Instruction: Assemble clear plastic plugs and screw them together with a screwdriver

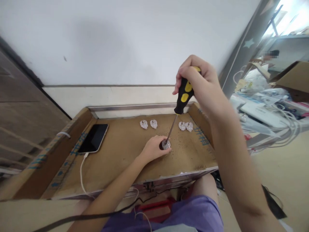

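Note:
My right hand (196,77) is wrapped round the black and yellow handle of a screwdriver (183,96). The tool slants down to the left, its tip on a small round clear part (166,144). With thumb and fingers on either side, my left hand (154,149) pinches that part against the cardboard. Behind it sit similar small clear parts with metal prongs: one pair (144,124) at the back middle, another pair (189,126) further right. What the screwdriver tip engages is too small to make out.
Cardboard (120,154) with raised sides covers the work surface, with dark specks near my hands. A phone (94,138) with a white cable lies at left. A white wall rises behind. At right, a cluttered shelf (260,116) holds bags, cables and an open carton (294,77).

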A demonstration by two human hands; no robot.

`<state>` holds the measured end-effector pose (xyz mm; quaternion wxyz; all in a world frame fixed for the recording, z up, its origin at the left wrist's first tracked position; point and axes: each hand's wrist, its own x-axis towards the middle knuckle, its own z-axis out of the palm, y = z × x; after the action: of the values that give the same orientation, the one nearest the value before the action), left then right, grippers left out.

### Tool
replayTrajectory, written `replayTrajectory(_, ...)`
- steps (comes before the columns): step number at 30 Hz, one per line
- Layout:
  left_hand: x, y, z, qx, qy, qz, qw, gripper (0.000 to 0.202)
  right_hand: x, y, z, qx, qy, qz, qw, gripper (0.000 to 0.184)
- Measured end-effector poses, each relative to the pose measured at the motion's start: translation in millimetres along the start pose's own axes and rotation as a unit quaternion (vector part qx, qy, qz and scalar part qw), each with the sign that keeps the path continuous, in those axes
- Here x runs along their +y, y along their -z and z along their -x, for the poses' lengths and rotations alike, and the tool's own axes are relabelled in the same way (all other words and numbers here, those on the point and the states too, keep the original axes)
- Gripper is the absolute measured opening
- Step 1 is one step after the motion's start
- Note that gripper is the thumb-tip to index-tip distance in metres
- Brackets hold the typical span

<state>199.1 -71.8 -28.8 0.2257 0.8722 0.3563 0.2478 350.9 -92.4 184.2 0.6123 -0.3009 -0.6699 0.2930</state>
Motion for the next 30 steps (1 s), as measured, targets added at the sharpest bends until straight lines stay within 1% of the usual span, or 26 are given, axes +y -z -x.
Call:
replayTrajectory(1, 0, -0.1, 0, 0.002, -0.002, 0.0, 1.0, 0.036, -1, -2, 1, 0.011, 0.007, -0.039, 0.999, 0.02)
replayTrajectory(2, -1, -0.3, 0, 0.004, -0.003, 0.0, 1.0, 0.036, -2, -2, 3, 0.003, 0.006, -0.09, 0.996, 0.024)
replayTrajectory(3, -1, -0.4, 0, 0.006, -0.006, 0.001, 1.0, 0.036, -2, -2, 5, -0.018, -0.002, -0.135, 0.991, 0.028)
replayTrajectory(4, -2, -0.6, 0, 0.007, -0.008, 0.002, 1.0, 0.036, -2, -1, 7, -0.061, -0.017, -0.163, 0.985, 0.033)
replayTrajectory(5, -3, -0.7, 0, 0.008, -0.009, 0.002, 1.0, 0.036, -2, 1, 9, -0.12, -0.035, -0.176, 0.976, 0.036)
replayTrajectory(6, -3, -0.9, 0, 0.009, -0.009, 0.0, 1.0, 0.036, -3, 2, 10, -0.17, -0.049, -0.183, 0.967, 0.036)
replayTrajectory(7, -4, -1.1, 0, 0.008, -0.006, -0.003, 1.0, 0.036, -3, 3, 11, -0.203, -0.056, -0.187, 0.96, 0.034)
replayTrajectory(9, -4, -1.7, 1, 0.006, 0.003, -0.012, 1.0, 0.037, -4, 0, 11, -0.221, -0.066, -0.185, 0.955, 0.028)
replayTrajectory(10, -3, -2.0, 1, 0.003, 0.01, -0.017, 1.0, 0.038, -4, -3, 11, -0.208, -0.07, -0.176, 0.96, 0.026)
replayTrajectory(11, -2, -1.9, 1, -0.001, 0.013, -0.023, 1.0, 0.04, -4, -6, 10, -0.182, -0.069, -0.158, 0.968, 0.026)
replayTrajectory(12, -1, -1.0, 2, -0.002, 0.011, -0.033, 0.999, 0.042, -3, -11, 9, -0.149, -0.06, -0.128, 0.979, 0.029)
replayTrajectory(14, 1, 5.3, 2, 0.008, -0.007, -0.066, 0.998, 0.046, -1, -20, 9, -0.056, -0.015, -0.061, 0.996, 0.036)
replayTrajectory(16, -3, 20.5, 2, 0.044, -0.016, -0.117, 0.992, 0.047, 0, -28, 12, 0.047, 0.043, 0.005, 0.998, 0.031)
replayTrajectory(17, -8, 32.1, 2, 0.07, -0.003, -0.147, 0.987, 0.047, 1, -30, 14, 0.089, 0.071, 0.035, 0.993, 0.028)
replayTrajectory(18, -16, 46.2, 3, 0.101, 0.026, -0.178, 0.978, 0.045, 1, -32, 16, 0.117, 0.092, 0.059, 0.987, 0.026)
replayTrajectory(19, -27, 62.3, 5, 0.137, 0.072, -0.212, 0.965, 0.044, 1, -33, 18, 0.124, 0.11, 0.074, 0.983, 0.026)
replayTrajectory(21, -55, 97.5, 11, 0.194, 0.191, -0.282, 0.92, 0.052, 0, -34, 21, 0.099, 0.127, 0.072, 0.984, 0.028)
replayTrajectory(22, -69, 114.8, 17, 0.202, 0.249, -0.31, 0.895, 0.057, -1, -34, 21, 0.079, 0.126, 0.046, 0.988, 0.03)
replayTrajectory(24, -95, 144.3, 31, 0.165, 0.34, -0.339, 0.862, 0.065, -1, -36, 20, 0.046, 0.105, -0.015, 0.993, 0.033)
replayTrajectory(25, -105, 155.1, 38, 0.112, 0.369, -0.328, 0.863, 0.071, 0, -36, 18, 0.042, 0.09, -0.041, 0.994, 0.034)
replayTrajectory(27, -116, 166.8, 52, 0.075, 0.404, -0.309, 0.858, 0.076, 2, -37, 14, 0.049, 0.065, -0.071, 0.994, 0.034)
replayTrajectory(28, -118, 168.0, 57, 0.07, 0.407, -0.305, 0.858, 0.076, 3, -37, 12, 0.055, 0.058, -0.078, 0.994, 0.035)
replayTrajectory(30, -117, 163.8, 62, 0.076, 0.4, -0.309, 0.86, 0.074, 5, -37, 9, 0.074, 0.053, -0.083, 0.992, 0.036)
